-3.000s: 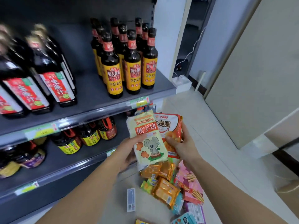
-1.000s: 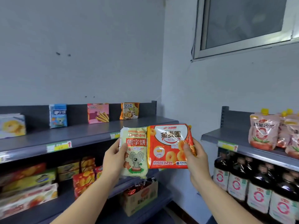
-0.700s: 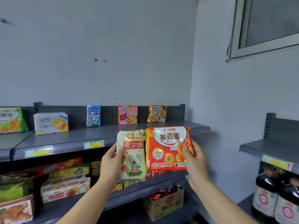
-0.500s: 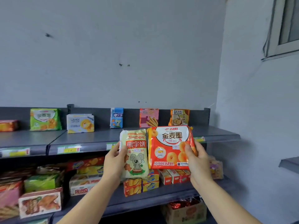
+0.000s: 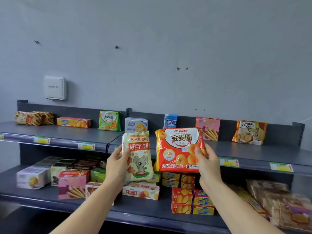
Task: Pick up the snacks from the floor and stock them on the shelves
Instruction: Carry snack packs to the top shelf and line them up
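Two-handed, holding packets face-out before the upper shelf (image 5: 253,149) — gripping the koala biscuit bag (image 5: 138,159) by its edge in the left hand (image 5: 116,164), pinching the red biscuit pack (image 5: 177,149) in the right hand (image 5: 208,164); probably scanning for matching spots.

Light soft, even, rather dim. Weak shadow under top shelf (image 5: 76,134). Small glare on red pack (image 5: 177,160). Lower corners blurred; shelf lines bend at edges.

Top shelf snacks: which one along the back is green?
The green pack, third from the left in view, between the long orange box lying flat and the pale Landy box. No other pack in that row is green.
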